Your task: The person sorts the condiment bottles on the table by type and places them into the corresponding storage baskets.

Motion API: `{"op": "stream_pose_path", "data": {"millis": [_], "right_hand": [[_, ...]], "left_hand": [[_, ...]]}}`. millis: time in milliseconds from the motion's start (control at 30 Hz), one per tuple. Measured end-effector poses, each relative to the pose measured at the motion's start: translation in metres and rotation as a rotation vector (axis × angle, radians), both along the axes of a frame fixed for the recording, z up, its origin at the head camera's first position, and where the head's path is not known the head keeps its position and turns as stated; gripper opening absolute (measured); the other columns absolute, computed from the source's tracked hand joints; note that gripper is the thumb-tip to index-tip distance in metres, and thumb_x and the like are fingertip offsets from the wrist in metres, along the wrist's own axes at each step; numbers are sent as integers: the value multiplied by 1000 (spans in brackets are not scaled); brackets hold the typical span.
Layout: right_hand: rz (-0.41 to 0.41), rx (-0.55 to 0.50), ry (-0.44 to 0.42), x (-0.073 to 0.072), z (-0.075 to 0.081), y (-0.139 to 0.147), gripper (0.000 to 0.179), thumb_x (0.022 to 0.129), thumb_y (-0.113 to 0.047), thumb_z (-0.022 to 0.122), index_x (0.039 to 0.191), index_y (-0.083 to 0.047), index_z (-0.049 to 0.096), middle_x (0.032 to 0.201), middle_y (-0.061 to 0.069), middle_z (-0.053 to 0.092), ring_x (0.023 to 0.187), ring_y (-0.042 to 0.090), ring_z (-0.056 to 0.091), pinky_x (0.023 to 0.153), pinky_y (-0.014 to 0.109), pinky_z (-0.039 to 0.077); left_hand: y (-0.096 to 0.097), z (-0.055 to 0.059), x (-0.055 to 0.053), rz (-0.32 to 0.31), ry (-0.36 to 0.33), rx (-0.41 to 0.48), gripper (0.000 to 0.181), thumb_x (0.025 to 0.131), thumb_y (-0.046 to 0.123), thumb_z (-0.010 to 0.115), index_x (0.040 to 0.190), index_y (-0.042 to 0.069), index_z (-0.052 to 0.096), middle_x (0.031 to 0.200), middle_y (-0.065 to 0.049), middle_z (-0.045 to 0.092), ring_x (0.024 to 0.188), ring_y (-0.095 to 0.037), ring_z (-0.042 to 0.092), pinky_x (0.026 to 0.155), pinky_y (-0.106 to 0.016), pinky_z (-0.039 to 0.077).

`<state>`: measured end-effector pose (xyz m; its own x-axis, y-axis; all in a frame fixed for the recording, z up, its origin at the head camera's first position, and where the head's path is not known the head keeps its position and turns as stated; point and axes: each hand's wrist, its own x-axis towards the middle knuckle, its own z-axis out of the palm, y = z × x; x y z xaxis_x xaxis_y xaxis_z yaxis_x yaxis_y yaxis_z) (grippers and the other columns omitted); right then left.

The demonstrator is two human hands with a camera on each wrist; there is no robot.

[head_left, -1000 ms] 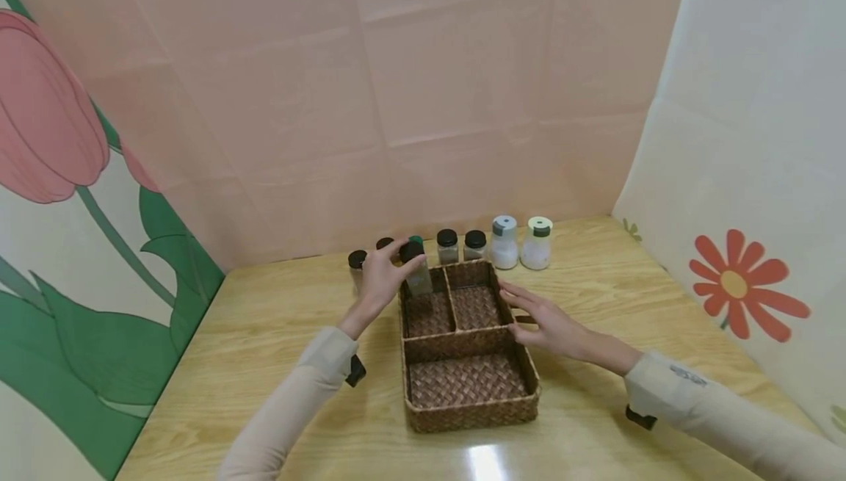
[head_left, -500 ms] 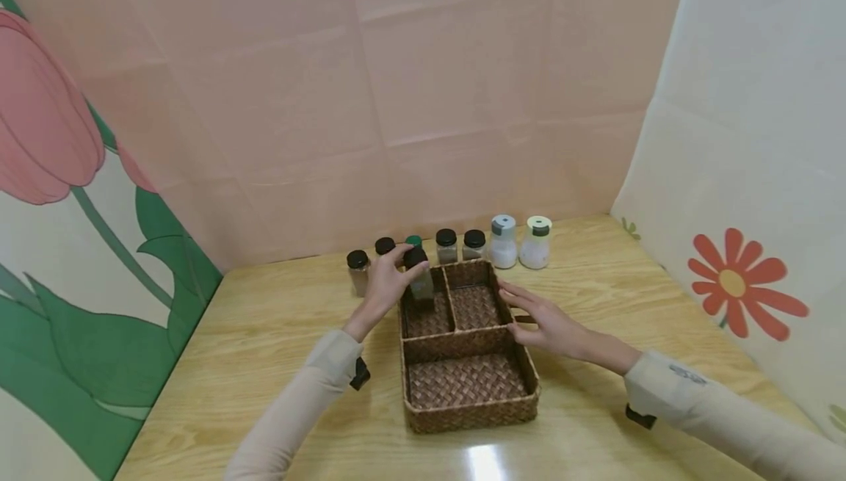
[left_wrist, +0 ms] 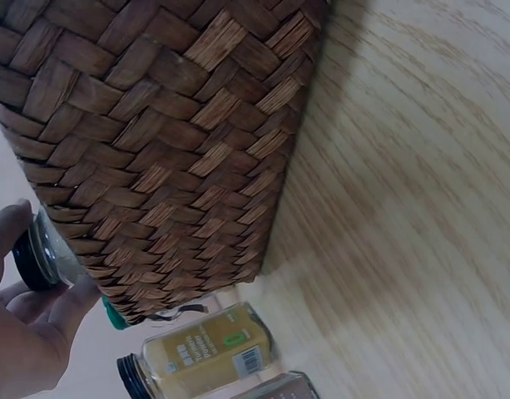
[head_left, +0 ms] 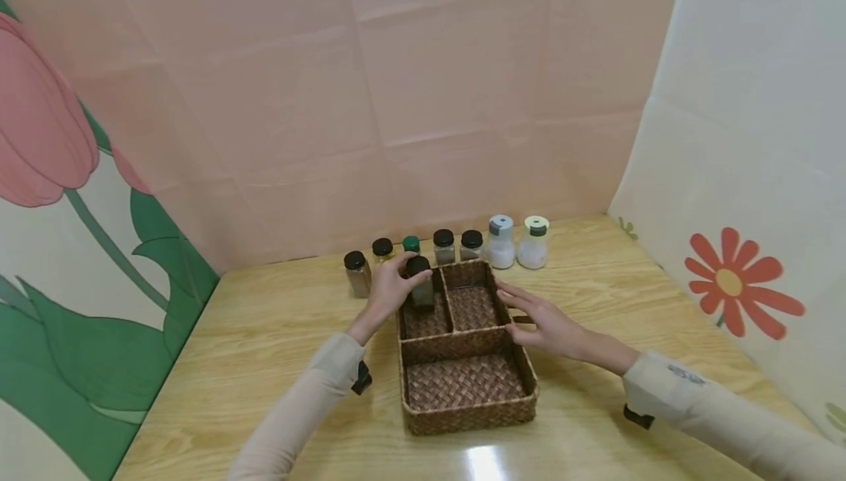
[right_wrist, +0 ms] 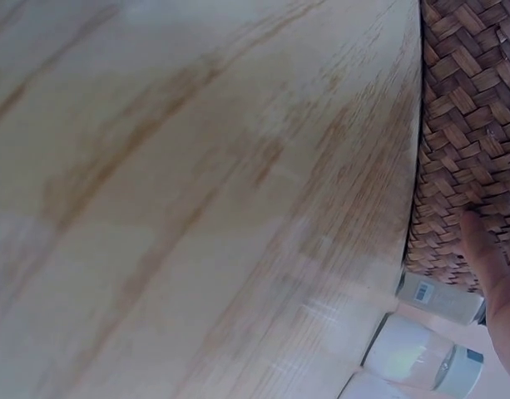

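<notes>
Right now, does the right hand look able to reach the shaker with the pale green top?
Likely yes: the right hand touches the basket, and only table shows between the hand and the shaker.

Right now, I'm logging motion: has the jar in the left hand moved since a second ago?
Yes: in the head view, the jar in the left hand has moved downward and slightly right relative to the basket.

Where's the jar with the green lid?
In the head view, the green-lidded jar stands behind the basket, toward its left, between the yellow jar and a black-lidded jar.
</notes>
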<state>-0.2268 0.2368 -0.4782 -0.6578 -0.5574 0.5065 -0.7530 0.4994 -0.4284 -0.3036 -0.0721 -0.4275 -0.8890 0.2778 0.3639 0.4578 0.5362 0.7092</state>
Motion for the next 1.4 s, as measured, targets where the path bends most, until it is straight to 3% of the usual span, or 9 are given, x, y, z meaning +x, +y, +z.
{"op": "stream_pose_path", "data": {"millis": [367,767,1133,1400], "right_hand": [[-7,1,-33,0,-1,0,57,86,-1,68,138,12,49,149,28,39,123,42,52,87,46,53],[7,-5,44,-1,-2,-1,59,82,2,70,136,14,50,143,33,43,118,42,56,85,46,53],[1,0,28,-1,-2,-1,58,83,1,69,137,14,50,144,32,42,120,43,54,86,48,53],[-2,-2,21,0,-1,-2,57,83,2,69,135,15,50,144,33,42,121,45,53,87,48,52]], "left_hand": [[1,-7,-1,-5,22,8,46,88,25,77,127,4,65,87,-8,72,54,-11,56,49,-24,41],[4,-16,-3,-13,34,10,42,88,22,77,123,2,66,81,-8,70,48,-10,52,46,-24,39],[7,-11,-2,14,14,-24,45,88,25,77,125,2,65,85,-9,70,53,-10,56,48,-24,43],[8,-12,-3,38,42,-44,46,87,27,79,123,2,66,76,-5,67,46,-9,50,45,-23,37]]}}
